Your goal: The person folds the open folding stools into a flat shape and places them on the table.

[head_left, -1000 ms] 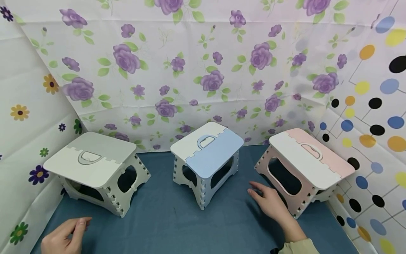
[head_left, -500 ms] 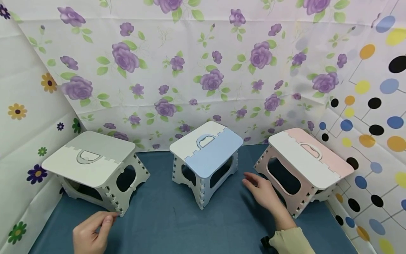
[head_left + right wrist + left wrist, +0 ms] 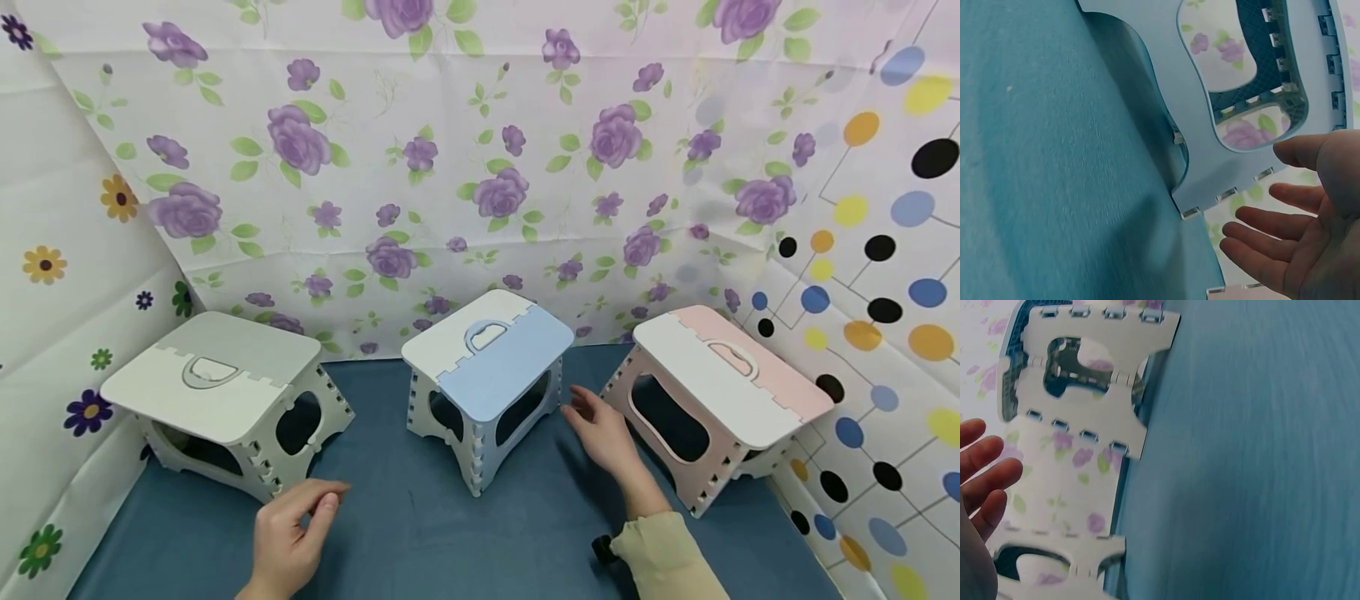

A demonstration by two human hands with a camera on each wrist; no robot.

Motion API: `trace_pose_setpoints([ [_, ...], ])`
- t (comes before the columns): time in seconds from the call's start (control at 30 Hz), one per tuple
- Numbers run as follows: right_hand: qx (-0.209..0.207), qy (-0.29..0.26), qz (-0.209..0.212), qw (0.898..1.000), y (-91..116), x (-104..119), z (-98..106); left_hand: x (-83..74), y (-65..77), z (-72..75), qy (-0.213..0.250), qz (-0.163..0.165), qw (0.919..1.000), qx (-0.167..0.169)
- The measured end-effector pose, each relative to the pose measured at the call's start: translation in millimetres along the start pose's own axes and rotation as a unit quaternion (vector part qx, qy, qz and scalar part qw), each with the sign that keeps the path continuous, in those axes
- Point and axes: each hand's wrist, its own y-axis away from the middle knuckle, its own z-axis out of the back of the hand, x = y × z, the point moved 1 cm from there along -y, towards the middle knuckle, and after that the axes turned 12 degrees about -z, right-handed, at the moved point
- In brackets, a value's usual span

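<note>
The left hand [image 3: 288, 537] is low in the head view, with fingers bent only softly and holding nothing; the left wrist view shows these fingers loose and a little apart. Just behind and to the left of its fingers stands the grey-and-white folding step stool [image 3: 213, 375], one front leg partly hidden by this hand. The right hand [image 3: 603, 429] has its fingers relaxed and spread, also without any grasp. To the left of its fingertips, just beside them, is the blue-and-white folding step stool [image 3: 495, 358] (whether they touch its leg, I cannot tell). To the right of the same fingers stands the pink-and-white folding step stool [image 3: 731, 375], near the back of the hand. All three stools are unfolded and upright on the blue cloth [image 3: 420, 542] which lies beneath both hands. Behind the wrist of the right hand comes a pale sleeve [image 3: 663, 550]. Farther beyond the fingers, behind the stools, hangs a white sheet with purple roses [image 3: 450, 167].
</note>
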Motion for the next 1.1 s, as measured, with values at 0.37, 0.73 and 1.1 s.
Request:
trace_pose_setpoints([
  [0.37,0.008,-0.051,-0.039,0.998,-20.1,10.2,-15.4,-10.0,-3.3,-38.5,0.03,0.175,0.9722,0.153],
  [0.73,-0.011,-0.058,-0.055,0.997,-34.6,15.9,-22.6,-15.3,-7.2,-63.2,0.102,0.229,0.9458,0.207],
  [1.1,0.006,-0.105,-0.04,0.994,-45.5,17.3,-27.0,-19.3,-16.3,-86.4,0.155,0.27,0.9226,0.228],
])
